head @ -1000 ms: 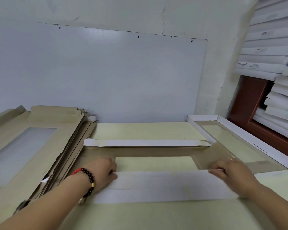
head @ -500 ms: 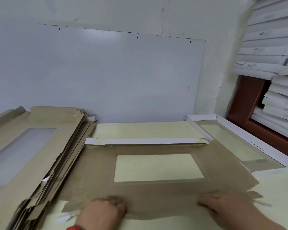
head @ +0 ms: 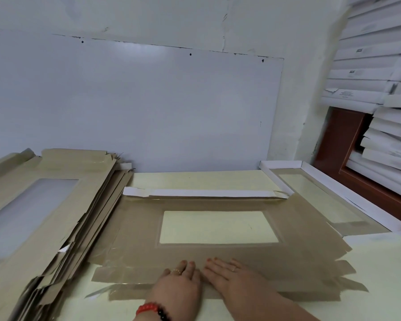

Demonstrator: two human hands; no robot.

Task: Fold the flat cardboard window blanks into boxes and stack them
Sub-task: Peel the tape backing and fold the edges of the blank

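A tilted pile of flat blanks (head: 56, 205), brown side up with clear windows, leans at the left edge of the pale yellow counter (head: 202, 179), just beside the one being worked. That window blank (head: 218, 253) lies flat at the centre of the counter, its long axis running left to right across the person's front, its far flap (head: 202, 193) turned up to show a white face. The left hand (head: 178, 288), a red and black bead bracelet at the wrist, and the right hand (head: 232, 279) rest side by side, fingers straight and spread flat, pressing the blank's near border, with the window just beyond the fingertips. Both hands sit near the middle of the near edge, neither clearly nearer; the near flap lies under and just ahead of them, so the next fold likely lifts it toward the window. At right, a folded box (head: 333, 198) with white walls stands touching the blank's corner. Behind, a white wall panel (head: 137, 107); far right, stacked white boxes (head: 380, 77) over a red-brown frame.
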